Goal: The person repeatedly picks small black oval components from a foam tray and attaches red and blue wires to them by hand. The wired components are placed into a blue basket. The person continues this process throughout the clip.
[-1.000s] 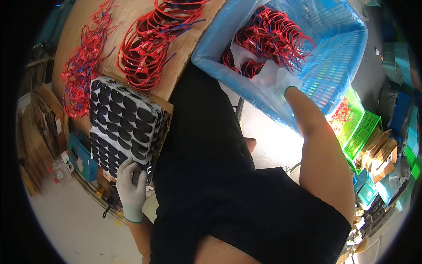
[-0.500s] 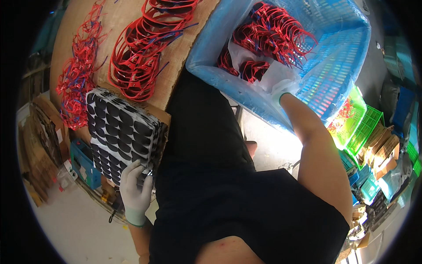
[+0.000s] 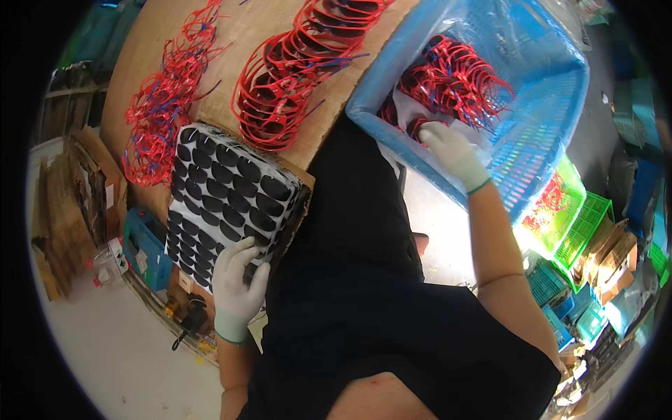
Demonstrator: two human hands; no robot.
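My left hand (image 3: pixel 238 285), in a white glove, rests at the near edge of a thick stack of white sheets (image 3: pixel 224 185) covered with black oval pieces. Its thumb and fingers are apart, with nothing visible between them. In the blue plastic basket (image 3: pixel 413 168), lined with clear film, is my gloved right hand (image 3: pixel 451 150). Its fingertips reach red looped pieces with dark insides (image 3: pixel 455 80) beside a crumpled white sheet (image 3: pixel 476 133). Whether those fingers grip anything is hard to see.
On the wooden table (image 3: pixel 231 66) lie a row of nested red looped pieces (image 3: pixel 280 87) and a tangled red and blue heap (image 3: pixel 157 115). Green crates (image 3: pixel 584 224) and cardboard (image 3: pixel 609 252) stand at the right. A blue-green box (image 3: pixel 145 245) sits below the table at left.
My right hand, hidden behind the white sheet before, now shows over the red pieces in the basket. The left hand stays at the stack's edge. The whole view has shifted.
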